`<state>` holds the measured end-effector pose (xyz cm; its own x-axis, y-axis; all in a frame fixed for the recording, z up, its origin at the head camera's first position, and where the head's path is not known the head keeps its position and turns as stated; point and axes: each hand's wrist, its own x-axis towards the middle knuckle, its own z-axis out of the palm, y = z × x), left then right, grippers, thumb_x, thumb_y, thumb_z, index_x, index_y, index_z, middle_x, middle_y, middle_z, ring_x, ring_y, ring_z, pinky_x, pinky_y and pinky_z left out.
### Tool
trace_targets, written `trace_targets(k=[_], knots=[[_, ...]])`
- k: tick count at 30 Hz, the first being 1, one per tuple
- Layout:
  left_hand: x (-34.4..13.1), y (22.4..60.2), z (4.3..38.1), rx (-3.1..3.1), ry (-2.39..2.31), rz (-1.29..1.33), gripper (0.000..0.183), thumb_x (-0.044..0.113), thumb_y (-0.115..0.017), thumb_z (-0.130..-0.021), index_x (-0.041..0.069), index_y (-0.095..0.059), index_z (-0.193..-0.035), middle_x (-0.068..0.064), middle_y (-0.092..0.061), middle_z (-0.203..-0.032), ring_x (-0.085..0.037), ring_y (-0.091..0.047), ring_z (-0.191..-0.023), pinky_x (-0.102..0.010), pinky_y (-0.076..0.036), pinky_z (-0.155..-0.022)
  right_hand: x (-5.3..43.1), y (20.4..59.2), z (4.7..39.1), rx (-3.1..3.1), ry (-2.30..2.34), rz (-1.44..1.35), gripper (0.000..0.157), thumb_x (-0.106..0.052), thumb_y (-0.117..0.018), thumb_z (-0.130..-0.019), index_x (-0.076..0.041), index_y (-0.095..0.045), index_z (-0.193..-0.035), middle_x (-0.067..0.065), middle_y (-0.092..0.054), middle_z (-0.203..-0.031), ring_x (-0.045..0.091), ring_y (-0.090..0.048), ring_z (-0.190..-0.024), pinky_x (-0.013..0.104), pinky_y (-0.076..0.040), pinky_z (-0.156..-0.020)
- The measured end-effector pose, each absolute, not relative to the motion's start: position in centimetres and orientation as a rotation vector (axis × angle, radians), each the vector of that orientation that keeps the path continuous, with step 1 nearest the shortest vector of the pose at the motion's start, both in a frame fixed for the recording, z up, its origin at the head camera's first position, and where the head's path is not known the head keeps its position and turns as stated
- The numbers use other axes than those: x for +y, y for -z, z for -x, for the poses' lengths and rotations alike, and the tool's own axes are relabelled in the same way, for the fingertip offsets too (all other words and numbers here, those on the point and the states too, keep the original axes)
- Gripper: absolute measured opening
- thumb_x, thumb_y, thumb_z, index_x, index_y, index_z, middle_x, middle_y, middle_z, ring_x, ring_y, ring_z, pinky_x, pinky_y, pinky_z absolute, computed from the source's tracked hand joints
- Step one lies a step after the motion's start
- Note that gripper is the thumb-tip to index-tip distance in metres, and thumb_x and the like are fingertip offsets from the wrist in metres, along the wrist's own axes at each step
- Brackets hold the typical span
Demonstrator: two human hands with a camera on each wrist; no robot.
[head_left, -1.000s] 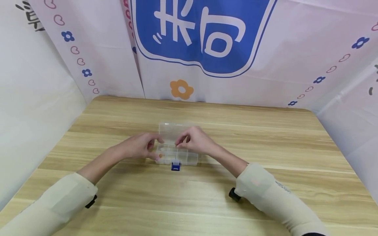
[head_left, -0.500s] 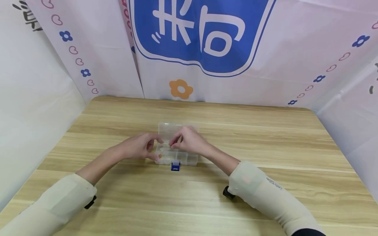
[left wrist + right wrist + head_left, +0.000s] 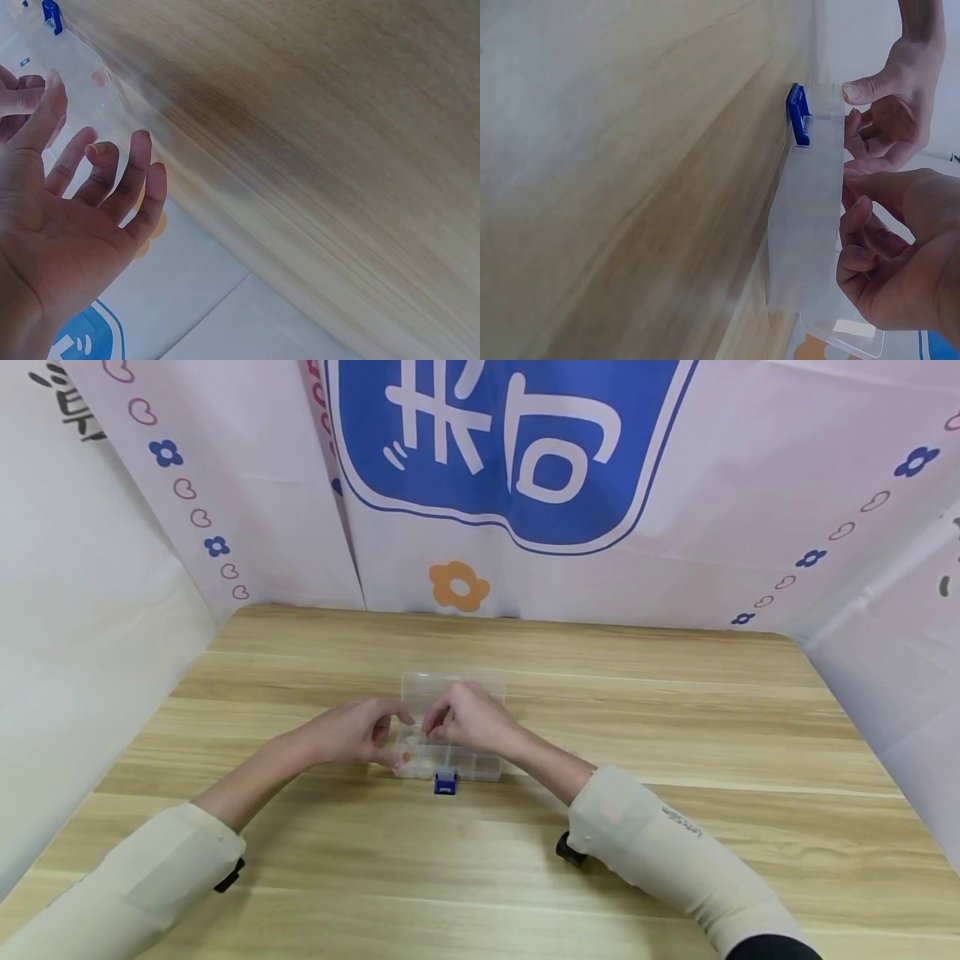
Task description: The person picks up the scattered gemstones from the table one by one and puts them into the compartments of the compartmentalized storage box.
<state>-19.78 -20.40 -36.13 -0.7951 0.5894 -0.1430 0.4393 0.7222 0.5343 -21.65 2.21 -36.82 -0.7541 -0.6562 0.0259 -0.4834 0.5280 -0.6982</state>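
Note:
A clear plastic compartment box [image 3: 487,766] lies on the table with its lid [image 3: 417,688] raised at the back and a blue latch [image 3: 446,782] in front. My left hand [image 3: 348,732] spans the box's left end, thumb at the front corner, index finger at the back; its other fingers stay loosely bent in the left wrist view. A small orange piece [image 3: 407,757] shows in the front-left compartment. Over the back-left compartments, my right hand [image 3: 474,718] pinches something tiny with thumb and index finger; I cannot tell what it is, as the fingertips mostly hide it.
The wooden table [image 3: 465,877] extends around the box on all sides. Behind it hangs a white printed cloth [image 3: 675,568] with a blue sign and flowers, and similar cloth borders both sides. Dark wrist-mounted devices [image 3: 572,849] sit under the sleeves.
My right hand has moved left across the compartments, still pinching, from the middle of the box to its back-left part. The left hand and the box have stayed put.

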Motion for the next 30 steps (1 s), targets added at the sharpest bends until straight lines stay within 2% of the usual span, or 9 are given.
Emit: trace_targets(k=[8,16,24,30], knots=[[-20.5,36.3,19.8,2.615,-0.716,-0.808,0.054,0.022,-0.090,-0.081,-0.004,-0.067,-0.122,0.002,-0.052,-0.069,-0.011,-0.045,-0.061,-0.028,-0.039,-0.057,2.4,36.9,21.7,2.565,1.003,0.982,0.011,0.004,-0.075,-0.089,-0.005,-0.081,-0.088,0.002,-0.077,-0.087,0.011,-0.068,-0.077,0.020,-0.053,-0.069],[-20.4,36.2,19.7,2.618,-0.707,-0.788,0.054,0.023,-0.090,-0.081,-0.003,-0.066,-0.123,0.001,-0.054,-0.070,-0.011,-0.046,-0.062,-0.028,-0.039,-0.058,3.3,36.8,21.8,2.543,1.027,0.962,0.009,0.003,-0.075,-0.089,-0.004,-0.081,-0.091,0.005,-0.078,-0.090,0.013,-0.069,-0.077,0.022,-0.054,-0.069],[-20.4,36.2,19.7,2.626,-0.706,-0.808,0.055,0.024,-0.090,-0.081,-0.003,-0.067,-0.123,0.002,-0.053,-0.070,-0.011,-0.047,-0.062,-0.029,-0.041,-0.059,6.2,36.5,21.6,2.552,1.046,0.902,0.005,-0.005,-0.076,-0.092,-0.005,-0.081,-0.094,0.002,-0.077,-0.093,0.010,-0.065,-0.072,0.022,-0.052,-0.064],[-20.5,36.2,19.6,2.628,-0.703,-0.812,0.056,0.023,-0.089,-0.082,-0.004,-0.066,-0.125,0.001,-0.053,-0.071,-0.011,-0.046,-0.063,-0.029,-0.041,-0.060,8.9,36.5,21.2,2.561,1.055,0.869,0.006,-0.004,-0.076,-0.093,-0.004,-0.080,-0.098,0.002,-0.076,-0.091,0.011,-0.066,-0.072,0.025,-0.054,-0.065]])
